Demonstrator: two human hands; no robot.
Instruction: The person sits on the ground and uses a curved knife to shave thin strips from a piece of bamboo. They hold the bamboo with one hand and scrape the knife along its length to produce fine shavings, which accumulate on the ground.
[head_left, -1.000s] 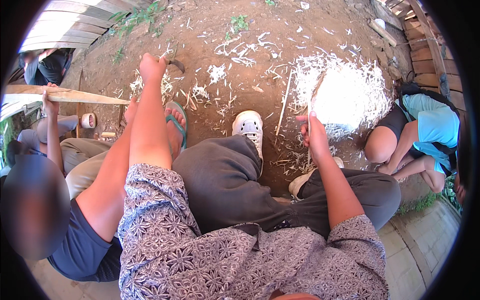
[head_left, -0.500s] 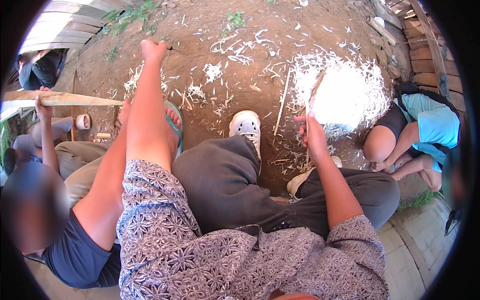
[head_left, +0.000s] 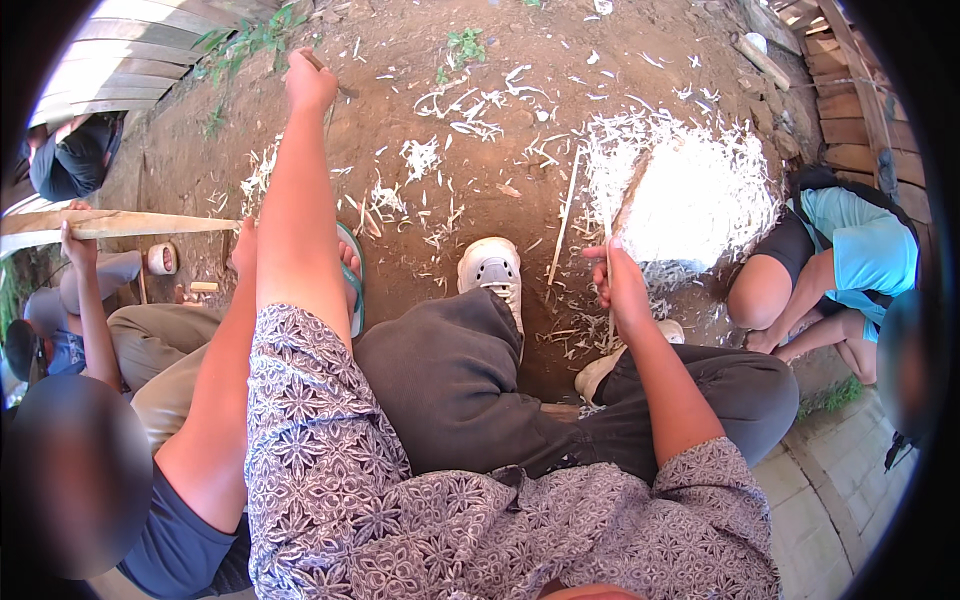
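My left hand (head_left: 312, 84) reaches far out over the dirt at the upper left. It is closed round what looks like a knife (head_left: 318, 62) with a brown handle; a dark, narrow part sticks out beside the fist. Over my bent right knee, my right hand (head_left: 626, 288) pinches a thin pale wooden strip (head_left: 608, 225) between thumb and fingers. The strip stands lengthwise, its far end against a large heap of white shavings (head_left: 700, 205). Another slim strip (head_left: 566, 215) lies on the ground to the left of the heap.
Close at my left, a person in dark blue (head_left: 195, 510) sits beside a long pale board (head_left: 130, 224), which another person's hand (head_left: 78, 236) grips. A crouching person in light blue (head_left: 868, 245) is at the right. Loose shavings (head_left: 420, 157) dot the dirt.
My left fist has moved slightly and turned, so the brown handle now shows. My right hand and its strip have shifted a little nearer to me. At the left, the board has dropped slightly.
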